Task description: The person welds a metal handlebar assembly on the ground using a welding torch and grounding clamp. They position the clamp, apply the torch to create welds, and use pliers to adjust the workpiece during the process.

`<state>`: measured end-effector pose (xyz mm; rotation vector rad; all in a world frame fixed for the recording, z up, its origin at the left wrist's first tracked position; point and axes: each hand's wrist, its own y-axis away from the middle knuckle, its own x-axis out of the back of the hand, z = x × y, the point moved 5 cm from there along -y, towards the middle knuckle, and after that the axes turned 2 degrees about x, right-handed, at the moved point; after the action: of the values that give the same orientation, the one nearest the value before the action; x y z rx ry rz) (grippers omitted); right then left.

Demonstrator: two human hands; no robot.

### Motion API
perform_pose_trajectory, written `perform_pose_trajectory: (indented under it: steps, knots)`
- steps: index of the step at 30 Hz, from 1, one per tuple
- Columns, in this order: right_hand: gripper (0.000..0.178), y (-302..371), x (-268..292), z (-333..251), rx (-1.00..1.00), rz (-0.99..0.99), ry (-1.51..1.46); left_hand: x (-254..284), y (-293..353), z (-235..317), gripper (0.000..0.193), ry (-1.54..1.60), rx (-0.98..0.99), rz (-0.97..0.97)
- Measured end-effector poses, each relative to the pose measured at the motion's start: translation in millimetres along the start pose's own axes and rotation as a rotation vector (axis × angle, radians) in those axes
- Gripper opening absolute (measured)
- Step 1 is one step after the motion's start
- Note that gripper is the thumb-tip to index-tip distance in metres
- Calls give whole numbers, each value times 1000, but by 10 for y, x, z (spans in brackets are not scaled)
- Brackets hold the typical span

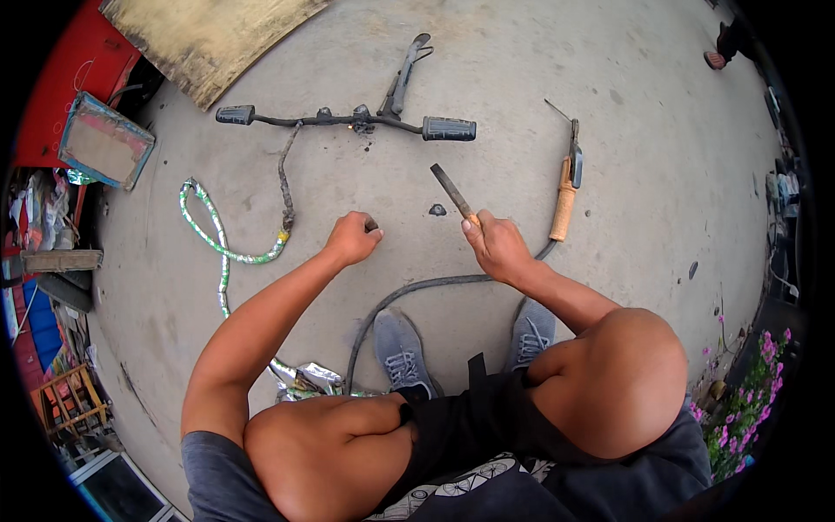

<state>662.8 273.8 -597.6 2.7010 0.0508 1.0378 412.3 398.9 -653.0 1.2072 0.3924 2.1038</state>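
My right hand [500, 248] grips the wooden handle of a flat dark metal bar [450, 189], its blade slanting up and to the left. Closed fingers on my left hand [352, 239] surround a small dark thing that I cannot make out. Beyond both hands lies a motorcycle footrest bar [296, 121] with black rubber pegs and a side stand [402, 83]; a small orange glow shows near its middle joint. A small dark metal piece [437, 210] sits on the ground between my hands. To the right lies a welding electrode holder [565, 196] with a thin rod in its jaw.
A black cable [417, 285] curves from the holder past my shoes. A cable wrapped in shiny green-silver foil [204, 230] loops at left, its dark end touching the footrest bar. A worn board [204, 39], a blue-framed panel [106, 142], clutter and pink flowers [739, 426] edge the concrete. Another person's foot [715, 60] shows far right.
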Motion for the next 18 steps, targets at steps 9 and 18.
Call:
perform_pose_trajectory:
  steps: [9, 18]
  knots:
    - [50, 24, -269, 262, -77, -253, 131, -4, -6, 115, 25, -13, -28, -17]
    - [48, -54, -289, 279, -56, -241, 185, -16, -10, 84, 27, 25, 21, -31]
